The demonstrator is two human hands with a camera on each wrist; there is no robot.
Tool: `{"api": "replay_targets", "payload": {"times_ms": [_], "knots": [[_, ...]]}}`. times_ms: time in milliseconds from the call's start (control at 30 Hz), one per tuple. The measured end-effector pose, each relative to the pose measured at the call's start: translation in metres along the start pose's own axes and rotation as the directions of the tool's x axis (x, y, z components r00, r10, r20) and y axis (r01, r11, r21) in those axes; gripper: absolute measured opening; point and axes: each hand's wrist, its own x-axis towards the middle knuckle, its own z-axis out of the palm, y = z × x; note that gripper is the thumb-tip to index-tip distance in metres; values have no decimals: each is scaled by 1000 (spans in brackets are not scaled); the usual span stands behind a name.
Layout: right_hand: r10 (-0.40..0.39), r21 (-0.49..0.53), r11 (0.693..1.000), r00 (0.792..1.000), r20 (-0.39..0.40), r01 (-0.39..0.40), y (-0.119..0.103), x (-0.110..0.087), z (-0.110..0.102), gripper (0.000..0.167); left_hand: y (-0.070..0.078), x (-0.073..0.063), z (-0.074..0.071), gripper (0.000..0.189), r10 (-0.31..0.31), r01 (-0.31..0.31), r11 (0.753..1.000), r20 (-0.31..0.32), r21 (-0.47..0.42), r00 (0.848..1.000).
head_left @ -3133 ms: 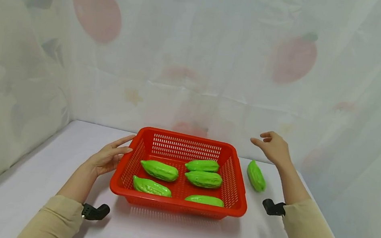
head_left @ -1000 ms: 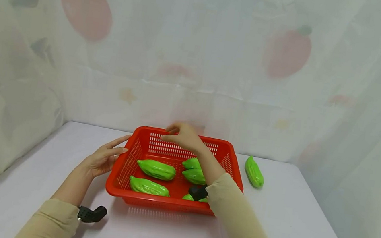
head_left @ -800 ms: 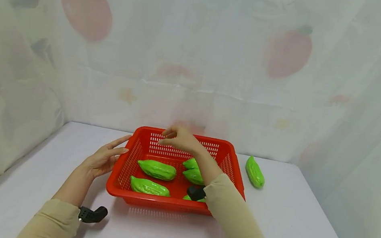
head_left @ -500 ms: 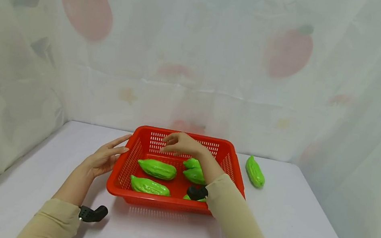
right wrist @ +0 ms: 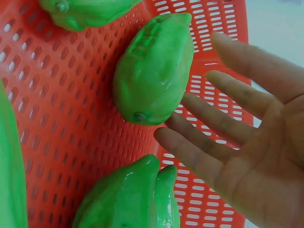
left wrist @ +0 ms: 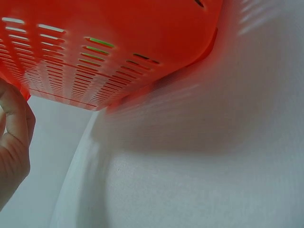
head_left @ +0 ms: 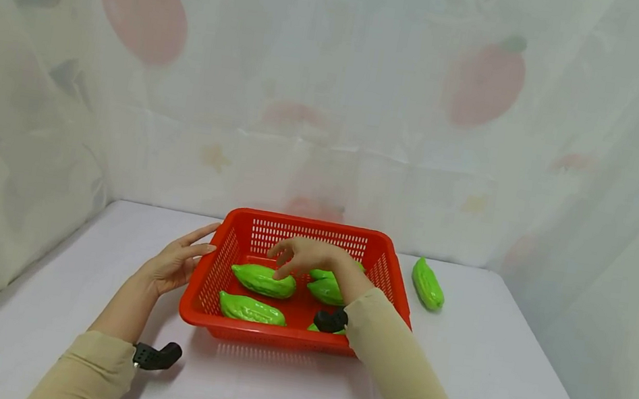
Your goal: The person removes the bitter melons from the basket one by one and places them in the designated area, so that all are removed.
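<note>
My left hand (head_left: 174, 265) holds the left rim of a red perforated plastic basket (head_left: 294, 334), its fingers curled at the edge in the left wrist view. Over the inside of the basket is my right hand (head_left: 304, 254), holding nothing. In the right wrist view its fingers are spread and fairly straight, with fingertips right beside a green bitter melon (right wrist: 154, 71). That back-left bitter melon (head_left: 260, 280) lies in front of another bitter melon (head_left: 251, 309) at the front left. More bitter melons (head_left: 326, 290) lie in the right half, partly hidden by my right arm.
One more bitter melon (head_left: 427, 284) lies on the white table (head_left: 473, 371), right of the basket. A pale curtain (head_left: 334, 92) with fruit prints hangs behind the table and along its sides. Black wrist cameras (head_left: 158, 357) sit at both cuffs.
My right hand has come from above the lone bitter melon on the right to inside the basket, then lowered toward the back-left bitter melon. The left hand stays at the rim.
</note>
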Motion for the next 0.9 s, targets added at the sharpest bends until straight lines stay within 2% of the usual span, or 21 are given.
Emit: {"api": "replay_targets", "payload": {"times_ms": [667, 900], "knots": [[93, -128, 988, 994, 52, -86, 1, 3, 7, 58, -1, 0, -3, 67, 4, -4, 1000, -8, 9, 1000], [97, -171, 982, 993, 71, -84, 0, 4, 7, 59, -3, 1, -5, 65, 0, 1, 1000, -19, 7, 1000]]}}
